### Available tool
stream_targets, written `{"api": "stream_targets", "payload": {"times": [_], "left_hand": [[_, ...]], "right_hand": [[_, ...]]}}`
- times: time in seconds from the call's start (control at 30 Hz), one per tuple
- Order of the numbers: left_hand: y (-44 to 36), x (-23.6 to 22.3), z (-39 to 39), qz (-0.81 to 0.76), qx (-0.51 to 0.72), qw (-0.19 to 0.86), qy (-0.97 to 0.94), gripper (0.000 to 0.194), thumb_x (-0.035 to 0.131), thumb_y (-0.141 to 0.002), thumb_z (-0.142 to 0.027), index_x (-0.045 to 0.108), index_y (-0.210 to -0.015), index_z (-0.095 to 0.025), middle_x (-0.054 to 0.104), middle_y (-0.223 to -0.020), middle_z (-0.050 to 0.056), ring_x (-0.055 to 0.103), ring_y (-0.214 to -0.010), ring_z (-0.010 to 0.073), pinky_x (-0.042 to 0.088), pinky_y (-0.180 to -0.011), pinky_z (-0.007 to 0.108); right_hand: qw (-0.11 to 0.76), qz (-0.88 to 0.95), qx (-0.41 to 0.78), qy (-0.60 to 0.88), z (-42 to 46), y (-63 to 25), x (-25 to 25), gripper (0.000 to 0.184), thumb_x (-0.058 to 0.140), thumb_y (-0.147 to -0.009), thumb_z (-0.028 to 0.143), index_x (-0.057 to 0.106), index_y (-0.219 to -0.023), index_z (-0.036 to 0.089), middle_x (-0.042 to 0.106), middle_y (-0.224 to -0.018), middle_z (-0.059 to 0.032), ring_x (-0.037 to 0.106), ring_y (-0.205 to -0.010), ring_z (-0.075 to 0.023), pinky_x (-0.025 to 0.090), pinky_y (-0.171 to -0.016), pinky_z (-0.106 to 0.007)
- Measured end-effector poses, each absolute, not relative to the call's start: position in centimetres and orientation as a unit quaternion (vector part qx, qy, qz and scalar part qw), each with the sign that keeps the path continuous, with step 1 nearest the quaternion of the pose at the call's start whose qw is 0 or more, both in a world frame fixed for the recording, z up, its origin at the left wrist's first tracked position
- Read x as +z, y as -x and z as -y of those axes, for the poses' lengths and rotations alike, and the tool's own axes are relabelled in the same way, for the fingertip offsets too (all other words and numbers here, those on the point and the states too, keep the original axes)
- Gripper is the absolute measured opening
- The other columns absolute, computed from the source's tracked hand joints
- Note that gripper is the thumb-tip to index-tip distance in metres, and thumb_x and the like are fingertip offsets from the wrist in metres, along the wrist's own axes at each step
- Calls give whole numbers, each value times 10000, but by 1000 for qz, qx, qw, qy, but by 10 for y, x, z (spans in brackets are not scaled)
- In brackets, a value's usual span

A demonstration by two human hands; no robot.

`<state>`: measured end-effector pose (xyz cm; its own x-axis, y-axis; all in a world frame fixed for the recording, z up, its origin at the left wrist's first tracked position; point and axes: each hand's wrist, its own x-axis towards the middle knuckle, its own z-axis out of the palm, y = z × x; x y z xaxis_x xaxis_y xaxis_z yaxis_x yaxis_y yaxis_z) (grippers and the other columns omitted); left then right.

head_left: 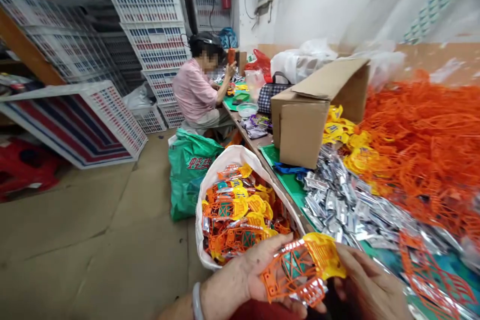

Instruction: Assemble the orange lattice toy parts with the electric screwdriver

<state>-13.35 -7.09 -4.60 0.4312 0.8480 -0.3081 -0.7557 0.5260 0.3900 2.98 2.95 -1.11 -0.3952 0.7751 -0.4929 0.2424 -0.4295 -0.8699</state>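
Observation:
An orange plastic lattice piece (296, 270) with a yellow end and a green insert lies across my left hand (240, 277), which holds it palm up, a pale bangle on the wrist. My right hand (369, 285) grips the yellow end from the right. Just beyond my hands, a white sack (228, 157) brims with similar orange-and-yellow pieces. To the right on the bench, silver foil packets (347, 205) lie in a heap. Behind them are loose orange lattice parts (423, 145) and yellow parts (337, 127).
A cardboard box (303, 120) stands on the long bench. Farther along, a seated person (195, 92) works with raised hands. A green bag (189, 170) stands on the floor beside the sack. Stacked plastic crates (155, 45) line the back wall.

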Motion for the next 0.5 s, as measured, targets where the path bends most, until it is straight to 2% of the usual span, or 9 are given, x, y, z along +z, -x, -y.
{"api": "stream_targets", "payload": {"times": [0.1,0.2,0.3,0.4,0.5], "left_hand": [[145,-33,87,-269,512,812,-80,760,387,-818,-721,610,-1203,-105,721,-1014,182,708,-686,245,514,-536,303],[165,-8,107,-352,599,715,-76,516,611,-824,-497,559,-1243,-200,681,-1167,135,692,-935,274,552,-637,331],[189,12,123,-426,637,635,-96,589,742,-739,-321,503,-1271,-243,629,-1246,135,679,-990,324,580,-693,432],[211,21,127,-531,666,511,-120,521,693,-779,-245,493,-1258,-207,592,-1293,137,662,-1033,292,573,-794,437],[230,18,116,-673,595,392,-196,520,596,-862,-295,429,-1347,-209,631,-1223,114,664,-1001,237,561,-804,358]], "right_hand": [[201,520,693,457,-30,-14,-9,560,799,-521,586,674,-851,151,616,-531,-8,512,-405,-128,420,-400,-248],[216,527,713,409,-28,7,-10,506,810,-544,537,647,-846,165,629,-624,-6,506,-417,-116,425,-386,-250],[210,552,711,381,-19,35,-16,517,732,-628,556,588,-952,180,619,-691,0,511,-426,-115,439,-391,-259],[165,614,678,370,-6,65,-26,545,568,-740,545,491,-1132,174,604,-669,10,512,-402,-135,449,-395,-282],[143,656,633,384,0,89,-36,532,543,-762,423,463,-1206,141,645,-706,-27,603,-499,-189,512,-503,-328]]}}
